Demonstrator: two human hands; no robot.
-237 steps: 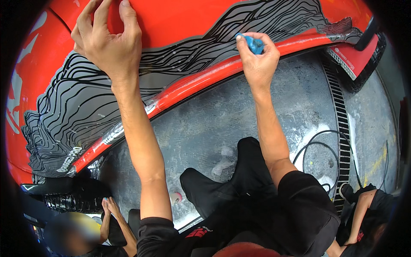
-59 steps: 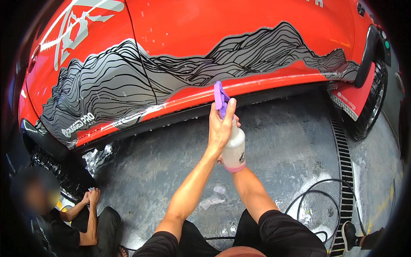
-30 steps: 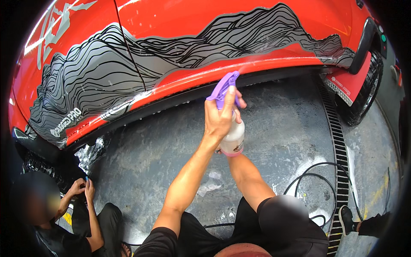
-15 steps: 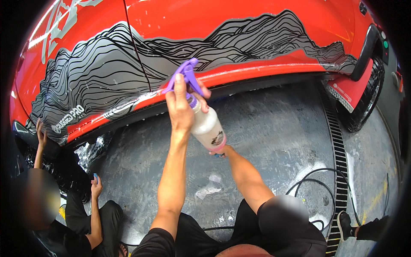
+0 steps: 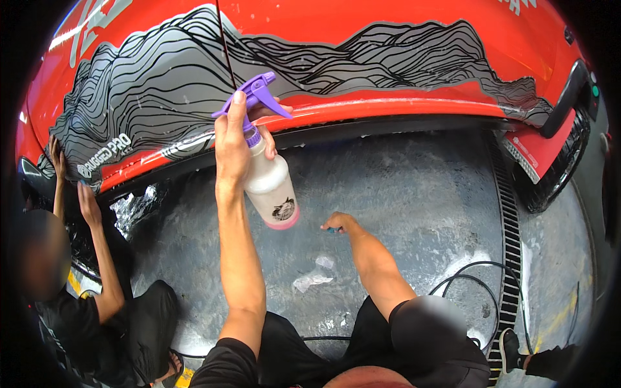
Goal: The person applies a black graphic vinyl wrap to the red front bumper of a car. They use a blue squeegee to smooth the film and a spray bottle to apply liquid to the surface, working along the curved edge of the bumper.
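Observation:
My left hand [image 5: 236, 139] is wrapped round the neck of a translucent spray bottle [image 5: 268, 184] with a purple trigger head and a pink base. The bottle tilts in front of the red car's [image 5: 388, 103] lower side, its nozzle toward the bodywork. A grey decal [image 5: 155, 84] with black wavy lines covers much of that side, with droplets on it. Lower and to the right, over the floor, my right hand [image 5: 343, 223] is closed on a small teal piece [image 5: 334, 229], mostly hidden by the fingers.
At the left a co-worker [image 5: 97, 284] crouches with both hands at the decal's end, a small blue piece in one. A black hose [image 5: 498, 291] coils beside a floor grate [image 5: 511, 258]. Crumpled clear film [image 5: 312, 282] lies on the floor. Another person's shoe [image 5: 510, 349] shows at right.
My left hand and the spray bottle have shifted left, away from my right hand. The co-worker's lower hand has risen to the decal. The view has shifted slightly.

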